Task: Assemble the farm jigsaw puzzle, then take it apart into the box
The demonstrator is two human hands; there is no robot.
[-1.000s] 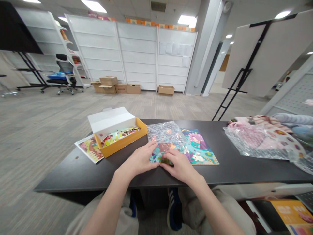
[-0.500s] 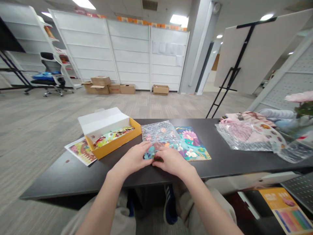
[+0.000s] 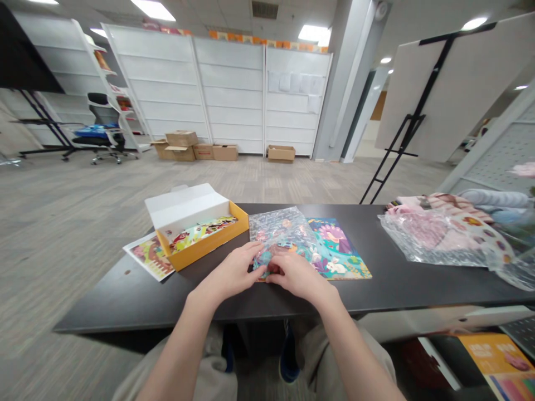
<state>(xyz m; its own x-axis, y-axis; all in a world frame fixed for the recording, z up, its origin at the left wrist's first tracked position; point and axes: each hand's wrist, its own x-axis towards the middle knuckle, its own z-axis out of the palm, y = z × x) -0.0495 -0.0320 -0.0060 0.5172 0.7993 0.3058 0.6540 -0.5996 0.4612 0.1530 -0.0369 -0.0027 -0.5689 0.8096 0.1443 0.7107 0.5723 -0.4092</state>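
Note:
On the black table lies a clear plastic bag [image 3: 278, 225], wrinkled and shiny, with colourful pieces showing through it. It overlaps a bright picture board [image 3: 340, 250] with white rabbits and a purple-pink figure. My left hand [image 3: 239, 270] is at the bag's near left side, thumb and fingers closed on the plastic. My right hand [image 3: 301, 274] meets it from the right, its fingers curled at the bag's near edge. The fingertips are close together, and what lies right under them is partly hidden.
Left of the bag stands an open yellow box [image 3: 209, 242] with printed sheets inside, beside a picture sheet [image 3: 152, 256]. Plastic-wrapped pink cloth [image 3: 434, 228] lies on the right. The table's front edge [image 3: 359, 309] runs above my knees.
The view has turned slightly left, so the table things appear further right. Both hands stay at the near edge of the plastic bag, their fingers shifting slightly.

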